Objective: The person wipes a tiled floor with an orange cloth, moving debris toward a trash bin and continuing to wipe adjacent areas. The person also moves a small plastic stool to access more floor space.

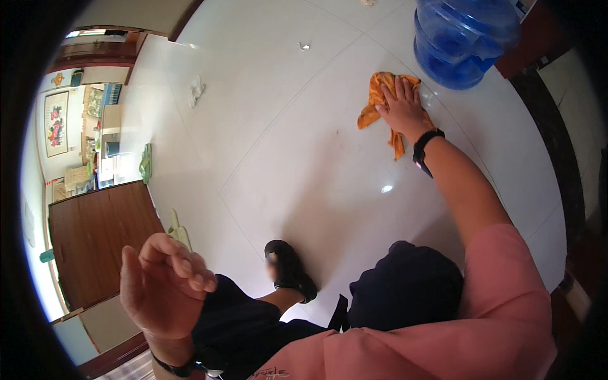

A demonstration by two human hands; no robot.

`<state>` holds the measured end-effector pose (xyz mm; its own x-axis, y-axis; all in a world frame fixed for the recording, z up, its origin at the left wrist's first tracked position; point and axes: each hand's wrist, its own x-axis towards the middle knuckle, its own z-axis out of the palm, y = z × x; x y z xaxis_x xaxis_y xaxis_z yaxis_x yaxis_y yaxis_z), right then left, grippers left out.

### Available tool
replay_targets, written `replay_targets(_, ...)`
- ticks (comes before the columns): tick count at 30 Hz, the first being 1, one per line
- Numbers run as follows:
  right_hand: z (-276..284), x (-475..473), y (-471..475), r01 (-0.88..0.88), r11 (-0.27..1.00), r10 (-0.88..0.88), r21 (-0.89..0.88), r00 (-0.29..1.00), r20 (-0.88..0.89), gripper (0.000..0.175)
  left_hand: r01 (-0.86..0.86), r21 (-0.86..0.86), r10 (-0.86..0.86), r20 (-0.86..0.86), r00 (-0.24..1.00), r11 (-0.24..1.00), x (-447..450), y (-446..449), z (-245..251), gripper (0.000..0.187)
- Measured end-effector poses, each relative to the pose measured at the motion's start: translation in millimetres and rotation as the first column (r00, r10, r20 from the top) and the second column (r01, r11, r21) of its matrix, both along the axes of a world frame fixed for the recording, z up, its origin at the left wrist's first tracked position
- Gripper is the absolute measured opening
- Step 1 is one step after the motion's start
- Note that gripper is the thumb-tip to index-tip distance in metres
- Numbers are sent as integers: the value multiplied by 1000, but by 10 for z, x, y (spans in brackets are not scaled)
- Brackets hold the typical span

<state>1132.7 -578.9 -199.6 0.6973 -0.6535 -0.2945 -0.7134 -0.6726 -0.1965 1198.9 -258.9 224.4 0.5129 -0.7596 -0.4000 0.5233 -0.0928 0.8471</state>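
My right hand [403,107] lies spread on a crumpled orange cloth [373,114], pressing it against the glossy white tiled floor [285,156]. A dark band is on that wrist. Just beyond the cloth, a large blue plastic water jug [451,61] stands on the tiles. Raised at the lower left is my left hand [166,285], with curled fingers, the thumb apart and nothing in it. It touches no object, and a watch is partly visible on its wrist.
White crumpled scraps [196,91] and a small shiny scrap [304,46] lie on the floor. Green slippers [146,164] are at the left, near a brown wooden cabinet door [104,237]. A dark border strip [551,128] edges the floor at right. My black shoe [289,268] is below.
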Motion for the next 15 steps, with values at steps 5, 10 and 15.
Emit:
replay_targets(5,-105,-936,519,-76,994,80,-82,996,45,66,24,-20,-26,-138,990,1000,110,50,-202,51)
replay_targets(10,42,-2230,1150,1,1000,0,-9,996,93,68,139,-112,-161,-212,964,984,369,-87,-381,53)
replay_targets(15,14,-2887,1669,236,971,-233,41,971,-62,74,153,-15,-138,-526,839,988,639,-298,-673,58)
